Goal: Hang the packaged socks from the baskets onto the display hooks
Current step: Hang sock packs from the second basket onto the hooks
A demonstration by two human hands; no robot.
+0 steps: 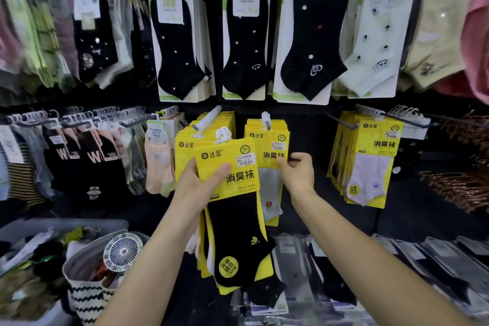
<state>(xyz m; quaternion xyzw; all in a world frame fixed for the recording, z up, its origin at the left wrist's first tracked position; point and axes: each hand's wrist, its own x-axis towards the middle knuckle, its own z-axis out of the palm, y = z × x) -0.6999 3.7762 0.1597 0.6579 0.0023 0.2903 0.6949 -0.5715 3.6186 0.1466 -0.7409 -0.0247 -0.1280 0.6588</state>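
Left hand (201,185) grips a stack of yellow sock packs (238,219), a black sock in front. Right hand (296,172) pinches the edge of a hanging pack (267,140) on its display hook (266,119).

Caught bright yellow across the held pack (239,222), black on its sock, with a tiny yellow motif and a round yellow badge. Matched that yellow on the hung packs (267,140) behind, white sock and small orange mark there, and again on the right-hand packs (370,167) with pale lilac. Spotted white dots on the black socks (174,47) up top, dark dots on a mint sock (370,42), black-and-white zigzags on the bag (87,299).
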